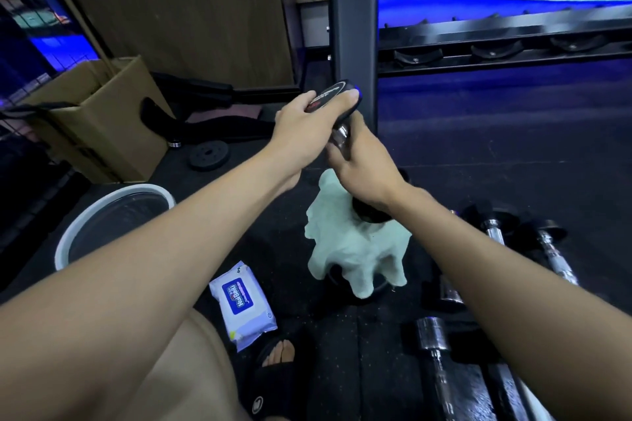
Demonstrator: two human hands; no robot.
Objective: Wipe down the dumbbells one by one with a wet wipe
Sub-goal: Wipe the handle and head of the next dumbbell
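Black steel of the dumbbell rack fills the top of the view, its upright post standing right behind the work and its cradles on the right showing no weights, presumably because the dumbbells were taken down to the floor for cleaning. Below it a cardboard box sits at the left edge with a white-rimmed bucket nearer the person. The dumbbell being cleaned is held up on end, clear of the floor: the left hand curls over its upper black head to steady it, while the right hand wraps the chrome handle, apparently with the pale green wipe pinched against it, since the wipe hangs in a loose bunch from beneath that fist (the lower head is half hidden behind it). That hold probably lets one hand turn the weight while the other rubs. Several other dumbbells lie on the dark mat at the right, close under the right forearm, which could crowd the spot for setting this one down. The wipe packet lies just beside the person's sandalled foot, within easy reach.
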